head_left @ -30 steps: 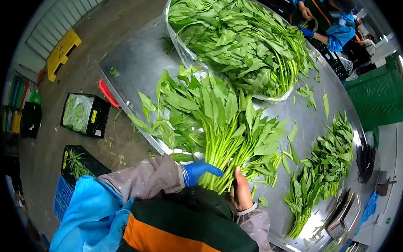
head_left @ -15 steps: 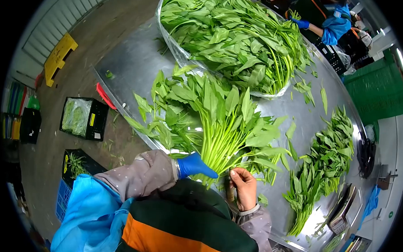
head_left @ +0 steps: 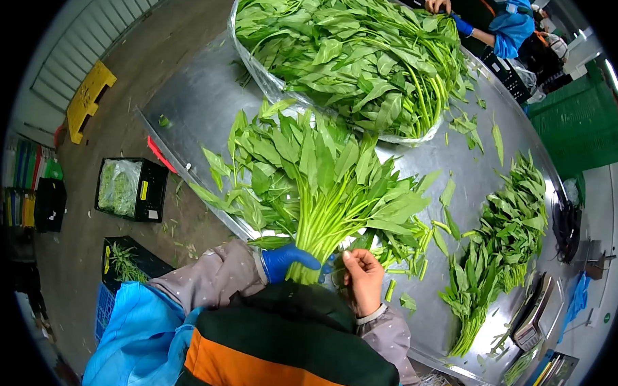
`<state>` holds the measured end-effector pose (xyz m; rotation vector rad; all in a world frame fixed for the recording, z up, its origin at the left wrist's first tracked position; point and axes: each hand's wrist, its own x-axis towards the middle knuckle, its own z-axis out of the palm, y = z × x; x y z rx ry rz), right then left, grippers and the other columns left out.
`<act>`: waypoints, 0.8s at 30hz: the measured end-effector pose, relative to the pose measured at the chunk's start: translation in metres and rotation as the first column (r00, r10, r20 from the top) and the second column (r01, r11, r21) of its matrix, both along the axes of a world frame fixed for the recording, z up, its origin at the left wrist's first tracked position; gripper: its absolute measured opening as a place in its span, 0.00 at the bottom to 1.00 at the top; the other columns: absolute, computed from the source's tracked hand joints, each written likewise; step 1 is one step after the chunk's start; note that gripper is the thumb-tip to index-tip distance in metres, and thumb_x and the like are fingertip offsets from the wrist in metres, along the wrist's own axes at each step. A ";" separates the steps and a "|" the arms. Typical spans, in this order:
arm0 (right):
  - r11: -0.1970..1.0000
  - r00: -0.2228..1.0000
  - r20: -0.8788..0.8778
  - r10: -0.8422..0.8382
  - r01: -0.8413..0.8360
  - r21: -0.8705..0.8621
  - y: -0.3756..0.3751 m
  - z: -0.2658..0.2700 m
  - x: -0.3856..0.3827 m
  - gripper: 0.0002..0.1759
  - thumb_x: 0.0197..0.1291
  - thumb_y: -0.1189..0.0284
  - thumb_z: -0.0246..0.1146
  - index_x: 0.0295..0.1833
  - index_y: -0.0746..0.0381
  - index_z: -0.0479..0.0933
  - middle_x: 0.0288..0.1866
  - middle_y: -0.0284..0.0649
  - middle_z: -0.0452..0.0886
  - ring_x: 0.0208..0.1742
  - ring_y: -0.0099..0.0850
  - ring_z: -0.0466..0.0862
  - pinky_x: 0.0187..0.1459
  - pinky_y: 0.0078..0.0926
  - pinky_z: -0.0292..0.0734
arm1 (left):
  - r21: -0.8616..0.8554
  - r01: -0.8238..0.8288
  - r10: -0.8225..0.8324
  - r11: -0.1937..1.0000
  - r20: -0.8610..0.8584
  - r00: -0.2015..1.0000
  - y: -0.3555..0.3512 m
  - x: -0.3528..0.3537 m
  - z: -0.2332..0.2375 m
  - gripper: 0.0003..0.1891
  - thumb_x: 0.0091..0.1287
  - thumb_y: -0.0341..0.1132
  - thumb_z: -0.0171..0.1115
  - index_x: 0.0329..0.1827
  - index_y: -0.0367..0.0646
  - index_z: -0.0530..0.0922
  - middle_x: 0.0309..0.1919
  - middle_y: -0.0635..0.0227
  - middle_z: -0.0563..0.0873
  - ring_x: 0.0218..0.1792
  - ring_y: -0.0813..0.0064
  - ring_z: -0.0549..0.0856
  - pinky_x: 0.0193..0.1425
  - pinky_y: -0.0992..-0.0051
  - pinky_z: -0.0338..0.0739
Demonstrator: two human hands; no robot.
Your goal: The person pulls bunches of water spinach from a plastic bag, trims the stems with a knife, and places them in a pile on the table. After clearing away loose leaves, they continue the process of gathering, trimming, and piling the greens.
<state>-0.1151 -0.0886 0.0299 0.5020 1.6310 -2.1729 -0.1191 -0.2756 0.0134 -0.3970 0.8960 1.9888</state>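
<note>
My left hand (head_left: 289,262), in a blue glove, is wrapped round the lower stems of a leafy green bunch (head_left: 322,214); its leaves fan out away from me. Just right of the stems, my bare right hand (head_left: 362,278) has its thumb and index finger pinched together, and what lies between them is too small to name. Loose greens (head_left: 255,184) lie left of and behind the bunch. Short cut stem pieces (head_left: 391,290) lie on the metal table (head_left: 420,333) right of my right hand.
A large plastic-lined heap of greens (head_left: 348,58) covers the table's far side. Finished-looking bunches (head_left: 505,241) lie in a row at right, beside a scale (head_left: 539,313). A co-worker's hands (head_left: 451,14) are at the far edge. Black crates (head_left: 151,191) stand on the floor at left.
My left hand has closed round the stems, which are now gathered more tightly and upright. My right hand has shifted slightly left. Cut stem pieces now show on the table beside it.
</note>
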 end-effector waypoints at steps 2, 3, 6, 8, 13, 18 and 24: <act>0.997 0.996 0.091 -0.010 0.017 -0.082 0.005 -0.007 -0.002 0.07 0.59 0.71 0.61 0.36 0.63 0.73 0.20 0.29 0.72 0.18 0.16 0.69 0.20 0.12 0.63 | 0.031 0.010 -0.012 0.999 0.046 0.999 -0.002 0.002 -0.005 0.25 0.52 0.31 0.63 0.55 0.36 0.70 0.43 0.57 0.80 0.42 0.66 0.81 0.49 0.69 0.76; 0.994 0.995 0.097 -0.020 0.031 -0.109 0.002 -0.002 -0.007 0.08 0.60 0.70 0.60 0.38 0.63 0.73 0.21 0.32 0.73 0.18 0.19 0.71 0.20 0.13 0.65 | 0.026 0.019 -0.021 0.999 0.056 0.998 -0.003 0.002 -0.005 0.26 0.53 0.31 0.62 0.56 0.36 0.69 0.44 0.57 0.80 0.43 0.65 0.81 0.49 0.69 0.76; 0.985 0.986 0.165 -0.034 0.062 -0.162 -0.006 -0.004 -0.015 0.06 0.60 0.71 0.59 0.39 0.64 0.73 0.22 0.33 0.74 0.19 0.20 0.73 0.21 0.14 0.67 | 0.062 0.011 -0.010 0.998 -0.016 1.000 -0.001 0.001 -0.004 0.27 0.53 0.31 0.61 0.58 0.36 0.68 0.46 0.56 0.79 0.44 0.65 0.81 0.50 0.69 0.76; 0.980 0.988 0.150 -0.047 0.074 -0.185 -0.003 -0.007 -0.015 0.05 0.59 0.73 0.58 0.39 0.63 0.73 0.24 0.33 0.75 0.19 0.20 0.74 0.21 0.15 0.69 | 0.043 -0.011 0.012 0.999 -0.033 0.999 0.001 0.002 -0.006 0.27 0.53 0.30 0.60 0.59 0.36 0.67 0.47 0.55 0.79 0.44 0.65 0.81 0.49 0.69 0.76; 0.998 0.998 -0.036 -0.052 0.053 0.019 -0.003 0.000 -0.011 0.05 0.56 0.77 0.60 0.38 0.65 0.75 0.24 0.31 0.75 0.20 0.19 0.72 0.21 0.14 0.67 | -0.015 -0.028 0.026 1.000 -0.091 0.996 0.004 0.006 -0.017 0.29 0.54 0.30 0.60 0.61 0.37 0.65 0.46 0.55 0.79 0.44 0.66 0.81 0.47 0.69 0.78; 0.603 0.732 -0.477 0.486 0.114 0.790 -0.002 0.017 -0.027 0.09 0.50 0.79 0.62 0.40 0.65 0.77 0.21 0.37 0.69 0.20 0.29 0.72 0.24 0.22 0.67 | -0.156 -0.056 0.028 0.986 -0.177 0.984 0.006 0.008 -0.009 0.25 0.52 0.27 0.62 0.56 0.37 0.69 0.40 0.60 0.80 0.40 0.68 0.82 0.43 0.70 0.78; 0.431 0.598 -0.365 0.713 0.037 0.902 0.008 0.043 -0.039 0.10 0.45 0.74 0.63 0.36 0.63 0.75 0.38 0.44 0.71 0.38 0.42 0.75 0.37 0.36 0.72 | -0.255 -0.097 0.012 0.962 -0.315 0.949 0.008 0.010 -0.004 0.22 0.50 0.25 0.64 0.51 0.37 0.73 0.38 0.63 0.81 0.38 0.72 0.81 0.43 0.72 0.77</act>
